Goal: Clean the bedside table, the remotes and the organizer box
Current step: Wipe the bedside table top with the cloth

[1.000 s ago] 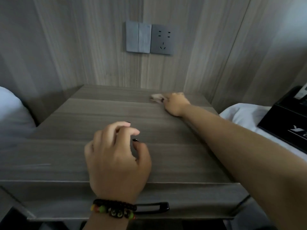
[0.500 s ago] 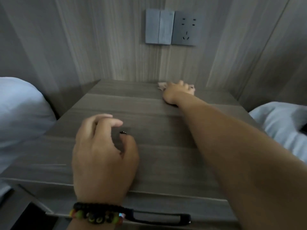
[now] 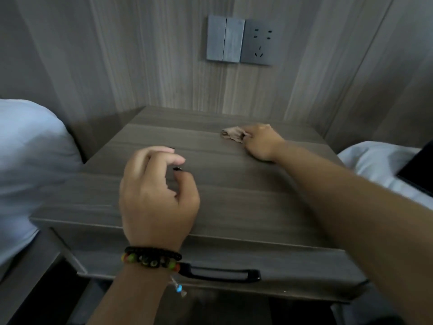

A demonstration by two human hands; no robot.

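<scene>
The grey wood-grain bedside table (image 3: 234, 195) fills the middle of the view. My right hand (image 3: 260, 143) reaches to its far right part and grips a small crumpled beige cloth (image 3: 232, 133), pressing it onto the tabletop. My left hand (image 3: 157, 195), with a beaded bracelet at the wrist, hovers over the front left of the table with loosely curled fingers and holds nothing. No remotes are in view.
A black drawer handle (image 3: 220, 274) runs along the table's front. White bedding lies at the left (image 3: 28, 160) and right (image 3: 375, 165); a black box edge (image 3: 419, 174) rests on the right bedding. A wall switch and socket (image 3: 239, 41) sit above the table.
My right hand with the cloth has slid a little toward me and rightward along the back of the tabletop. The camera shifted, so the black box shows again at the right edge.
</scene>
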